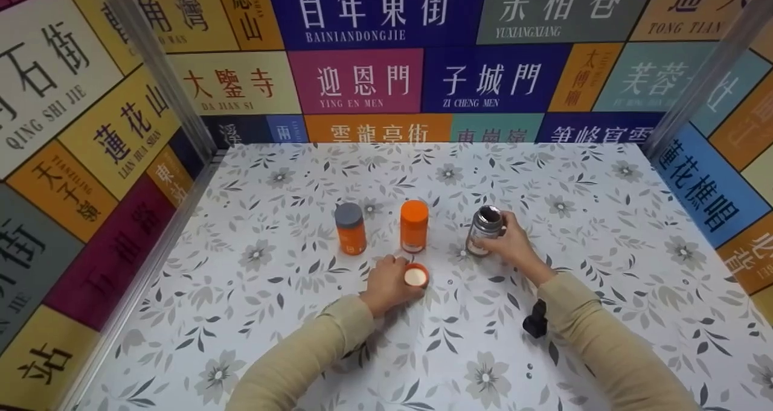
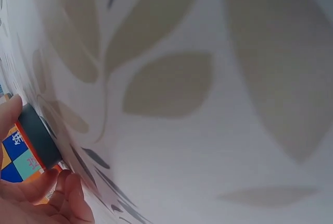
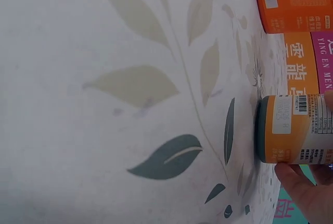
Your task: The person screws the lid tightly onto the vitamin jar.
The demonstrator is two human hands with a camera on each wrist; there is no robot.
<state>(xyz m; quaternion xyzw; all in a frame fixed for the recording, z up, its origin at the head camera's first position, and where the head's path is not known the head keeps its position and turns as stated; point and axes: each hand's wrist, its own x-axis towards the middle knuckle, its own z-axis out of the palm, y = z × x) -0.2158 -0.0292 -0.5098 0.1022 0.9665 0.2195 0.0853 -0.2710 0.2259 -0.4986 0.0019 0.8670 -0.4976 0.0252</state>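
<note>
In the head view my left hand [image 1: 388,284] pinches a round jar lid [image 1: 415,275] between thumb and fingers, its pale inside facing up within an orange rim. The left wrist view shows that lid [image 2: 40,135] from the side, dark grey and close against the tabletop, with my left thumb and fingers around it. Further right, my right hand [image 1: 510,240] grips an uncapped jar [image 1: 485,231] with a shiny silver neck and a dark mouth. In the right wrist view the jar [image 3: 296,128] has an orange and white label with a barcode, its base at the table.
An orange bottle with a grey cap [image 1: 350,229] stands at the left. Between it and the jar stands an all-orange bottle [image 1: 413,225]. The table [image 1: 290,363] has a leaf-and-flower cover. Colourful sign-printed walls [image 1: 356,79] close off the back and sides.
</note>
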